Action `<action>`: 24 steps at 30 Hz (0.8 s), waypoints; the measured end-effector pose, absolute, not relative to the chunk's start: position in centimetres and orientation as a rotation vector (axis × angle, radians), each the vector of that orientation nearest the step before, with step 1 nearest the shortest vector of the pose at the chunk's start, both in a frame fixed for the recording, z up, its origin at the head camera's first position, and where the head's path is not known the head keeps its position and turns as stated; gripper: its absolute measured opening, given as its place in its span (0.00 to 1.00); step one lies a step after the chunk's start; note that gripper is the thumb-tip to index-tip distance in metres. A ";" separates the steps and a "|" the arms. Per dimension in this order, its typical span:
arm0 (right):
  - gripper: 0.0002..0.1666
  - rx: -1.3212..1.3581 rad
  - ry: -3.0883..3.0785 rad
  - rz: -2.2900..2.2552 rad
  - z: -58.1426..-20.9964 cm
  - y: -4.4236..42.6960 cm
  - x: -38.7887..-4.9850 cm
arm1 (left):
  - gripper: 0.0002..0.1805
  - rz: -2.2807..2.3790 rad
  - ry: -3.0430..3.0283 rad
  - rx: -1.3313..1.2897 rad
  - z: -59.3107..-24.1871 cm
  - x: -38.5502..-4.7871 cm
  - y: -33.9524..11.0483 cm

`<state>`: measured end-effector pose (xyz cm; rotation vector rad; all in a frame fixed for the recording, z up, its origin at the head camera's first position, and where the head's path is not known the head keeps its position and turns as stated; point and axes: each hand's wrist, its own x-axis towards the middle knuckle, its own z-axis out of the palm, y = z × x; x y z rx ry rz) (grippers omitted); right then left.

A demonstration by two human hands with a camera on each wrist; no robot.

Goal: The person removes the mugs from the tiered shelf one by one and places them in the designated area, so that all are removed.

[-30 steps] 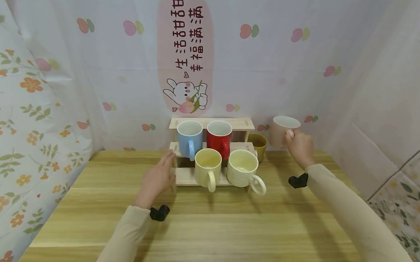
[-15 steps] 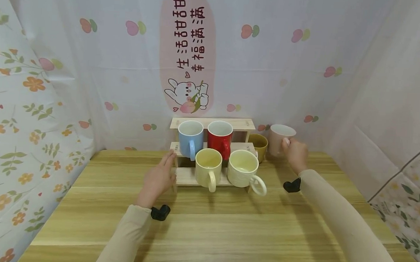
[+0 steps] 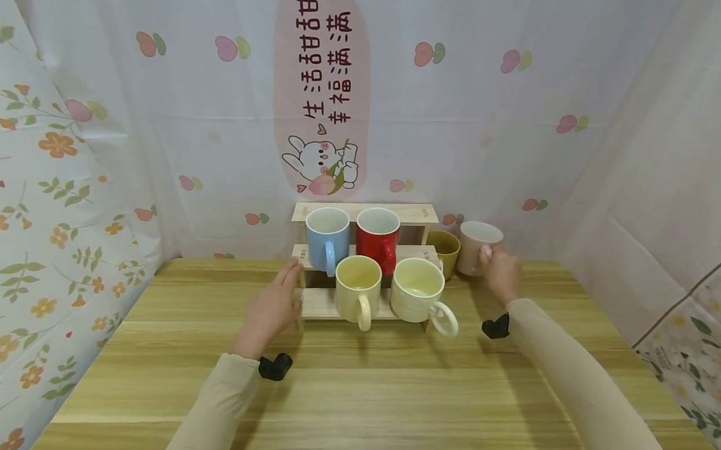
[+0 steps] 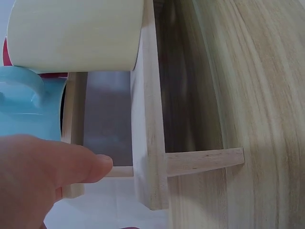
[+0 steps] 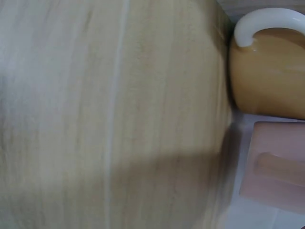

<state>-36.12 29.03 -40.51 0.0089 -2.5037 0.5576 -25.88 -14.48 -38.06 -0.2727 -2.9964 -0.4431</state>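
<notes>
My right hand (image 3: 502,275) holds a pale pink mug (image 3: 471,248) by its handle, upright, at the back right. In the right wrist view a strip of white cloth shows between the pink mug (image 5: 271,167) and the tabletop. Beside it stands an ochre mug (image 3: 448,259) with a white handle. My left hand (image 3: 270,312) touches the left end of a tiered wooden rack (image 3: 315,302), fingers straight, thumb (image 4: 90,164) by the side rail. A blue mug (image 3: 320,240) and a red mug (image 3: 370,242) sit on the middle tier. A yellow mug (image 3: 351,305) and a cream mug (image 3: 408,301) occupy the lowest.
The rack's top tier (image 3: 391,213) backs onto a printed cloth (image 3: 219,145). More cloth hangs at the left (image 3: 65,205) and right. The wooden table (image 3: 353,399) extends in front of the rack and to both sides.
My right hand has lowered the pink mug and brought it slightly left, closer to the ochre mug. The left hand has stayed at the rack's end.
</notes>
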 end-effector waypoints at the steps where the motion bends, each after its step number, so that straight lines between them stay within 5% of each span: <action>1: 0.21 0.005 -2.505 0.555 -40.7 29.0 -36.1 | 0.37 -0.445 -2.996 -0.275 -38.1 -25.9 -14.5; 24: 0.18 0.045 -2.662 0.499 -41.7 29.3 -35.7 | 0.37 -0.478 -2.935 -0.310 -38.7 -26.2 -14.7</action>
